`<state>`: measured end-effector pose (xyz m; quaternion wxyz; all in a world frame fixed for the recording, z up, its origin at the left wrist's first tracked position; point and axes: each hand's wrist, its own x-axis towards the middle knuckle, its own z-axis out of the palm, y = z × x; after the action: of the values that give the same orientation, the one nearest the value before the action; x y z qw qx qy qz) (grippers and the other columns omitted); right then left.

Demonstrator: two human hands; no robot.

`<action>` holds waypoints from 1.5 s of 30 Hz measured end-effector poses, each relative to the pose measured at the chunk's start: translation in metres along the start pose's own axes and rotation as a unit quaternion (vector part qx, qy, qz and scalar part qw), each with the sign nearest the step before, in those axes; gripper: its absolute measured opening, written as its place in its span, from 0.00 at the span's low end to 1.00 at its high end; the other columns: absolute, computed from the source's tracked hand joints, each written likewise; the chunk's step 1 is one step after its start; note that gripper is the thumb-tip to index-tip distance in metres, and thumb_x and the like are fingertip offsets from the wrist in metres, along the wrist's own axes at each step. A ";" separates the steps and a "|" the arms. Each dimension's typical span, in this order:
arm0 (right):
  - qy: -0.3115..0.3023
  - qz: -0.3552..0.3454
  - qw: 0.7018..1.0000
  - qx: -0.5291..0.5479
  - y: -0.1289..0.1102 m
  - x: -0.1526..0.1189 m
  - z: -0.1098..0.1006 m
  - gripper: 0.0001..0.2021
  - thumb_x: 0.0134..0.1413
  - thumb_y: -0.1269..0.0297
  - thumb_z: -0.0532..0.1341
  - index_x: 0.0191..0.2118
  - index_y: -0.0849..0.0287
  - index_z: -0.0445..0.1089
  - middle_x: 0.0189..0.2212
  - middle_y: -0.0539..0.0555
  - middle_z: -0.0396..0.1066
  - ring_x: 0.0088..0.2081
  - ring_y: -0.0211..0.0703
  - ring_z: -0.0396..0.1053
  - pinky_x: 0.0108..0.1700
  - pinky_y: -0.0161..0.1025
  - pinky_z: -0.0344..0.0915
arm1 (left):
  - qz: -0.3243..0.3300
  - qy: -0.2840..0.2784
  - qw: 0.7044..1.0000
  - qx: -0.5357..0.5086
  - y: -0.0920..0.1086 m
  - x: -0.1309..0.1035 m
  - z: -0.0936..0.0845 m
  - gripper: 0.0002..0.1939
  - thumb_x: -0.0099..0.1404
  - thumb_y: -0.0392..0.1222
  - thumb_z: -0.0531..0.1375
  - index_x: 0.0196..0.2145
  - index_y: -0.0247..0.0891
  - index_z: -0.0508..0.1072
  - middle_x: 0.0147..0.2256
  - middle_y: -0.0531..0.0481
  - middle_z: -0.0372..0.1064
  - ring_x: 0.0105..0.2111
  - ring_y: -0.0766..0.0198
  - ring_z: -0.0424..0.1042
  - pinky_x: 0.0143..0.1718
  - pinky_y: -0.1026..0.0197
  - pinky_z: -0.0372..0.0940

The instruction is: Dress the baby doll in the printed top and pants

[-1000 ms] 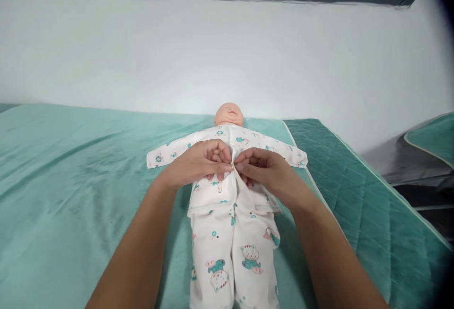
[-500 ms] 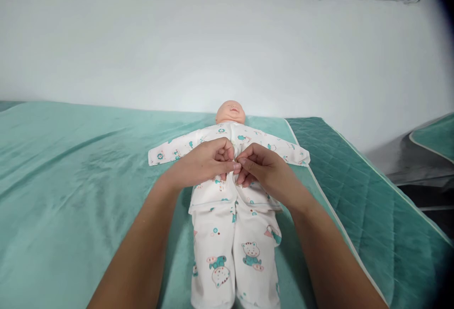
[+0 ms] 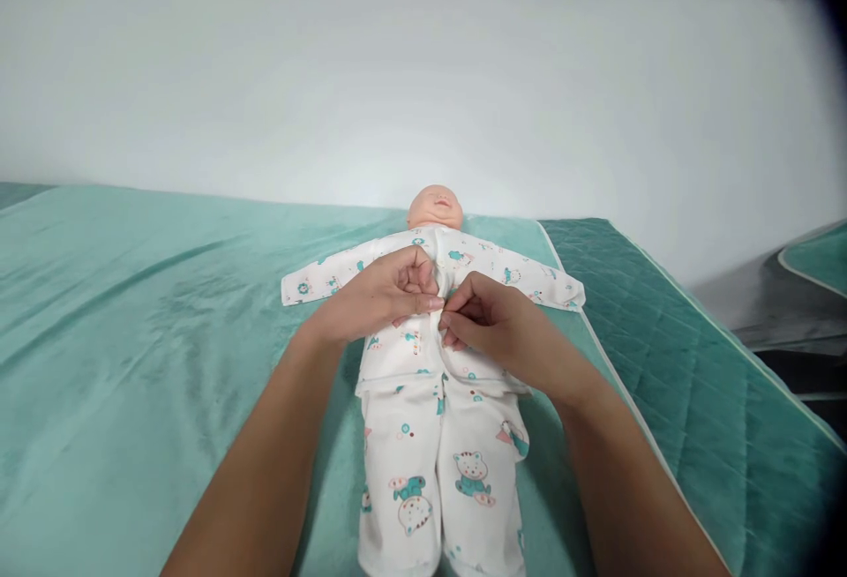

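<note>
A smooth teal sheet (image 3: 165, 365) spreads left of the fingers. The left hand (image 3: 378, 296) pinches the front placket of the printed baby shirt (image 3: 403, 361), worn by a doll (image 3: 435, 207) whose head lies beyond the fingertips; matching trousers (image 3: 405, 458) lie nearer. The right hand (image 3: 499, 323) pinches the placket just beside. Quilted green padding (image 3: 662, 365) lies farther right.

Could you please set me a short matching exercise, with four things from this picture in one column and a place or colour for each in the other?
1. Left hand
2. Doll's head
3. Trousers
4. Quilted cover

A. Dark green
B. At the front of the shirt
C. White with printed animals
D. Just beyond the shirt's neckline

Pairs: 1-B, 2-D, 3-C, 4-A
</note>
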<state>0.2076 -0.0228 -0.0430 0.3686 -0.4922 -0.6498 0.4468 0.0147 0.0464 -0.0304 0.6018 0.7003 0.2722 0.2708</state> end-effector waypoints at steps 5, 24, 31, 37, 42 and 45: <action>-0.019 0.002 1.000 0.008 0.001 0.000 -0.003 0.02 0.58 0.65 0.60 0.34 0.56 0.66 0.28 0.48 0.75 0.33 0.39 0.74 0.36 0.37 0.67 | -0.024 -0.004 0.999 0.031 0.001 -0.002 -0.001 0.15 0.60 0.40 0.65 0.31 0.39 0.59 0.32 0.56 0.63 0.24 0.74 0.57 0.21 0.68 0.52; 0.008 -0.015 1.000 -0.020 0.003 0.002 0.003 0.03 0.60 0.61 0.60 0.37 0.53 0.66 0.28 0.46 0.72 0.30 0.38 0.71 0.33 0.37 0.66 | -0.059 -0.003 0.996 0.070 0.003 -0.004 -0.003 0.10 0.54 0.29 0.59 0.30 0.39 0.61 0.33 0.54 0.66 0.23 0.74 0.65 0.21 0.67 0.56; -0.002 -0.013 1.000 0.010 0.006 0.003 0.002 0.07 0.58 0.63 0.61 0.42 0.52 0.65 0.29 0.46 0.71 0.31 0.38 0.71 0.34 0.38 0.67 | -0.038 0.012 0.996 0.083 0.001 -0.003 0.001 0.10 0.51 0.28 0.56 0.29 0.39 0.61 0.29 0.57 0.61 0.22 0.73 0.65 0.20 0.67 0.55; 0.003 -0.005 0.999 0.037 0.005 0.005 0.004 0.08 0.60 0.60 0.59 0.44 0.53 0.65 0.26 0.46 0.72 0.28 0.39 0.71 0.34 0.38 0.68 | -0.018 0.006 0.998 0.059 -0.001 -0.002 0.002 0.11 0.52 0.28 0.56 0.28 0.39 0.58 0.31 0.55 0.63 0.21 0.74 0.65 0.19 0.67 0.55; 0.047 -0.006 0.999 0.017 0.008 0.007 0.010 0.08 0.56 0.68 0.59 0.42 0.53 0.65 0.24 0.45 0.71 0.26 0.38 0.70 0.32 0.37 0.67 | -0.013 0.000 0.998 0.065 -0.001 -0.003 0.001 0.10 0.52 0.27 0.56 0.27 0.39 0.58 0.27 0.57 0.61 0.21 0.73 0.66 0.20 0.67 0.55; 0.052 -0.007 0.998 0.036 0.009 0.008 0.010 0.09 0.54 0.71 0.58 0.42 0.53 0.66 0.24 0.45 0.70 0.26 0.37 0.70 0.31 0.36 0.67 | -0.013 -0.003 0.997 0.070 0.000 -0.003 0.002 0.09 0.53 0.28 0.57 0.28 0.39 0.60 0.26 0.57 0.63 0.21 0.73 0.66 0.20 0.67 0.56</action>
<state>0.1994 -0.0161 -0.0543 0.4223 -0.4970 -0.6167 0.4408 0.0139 0.0433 -0.0305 0.5558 0.7376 0.2981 0.2413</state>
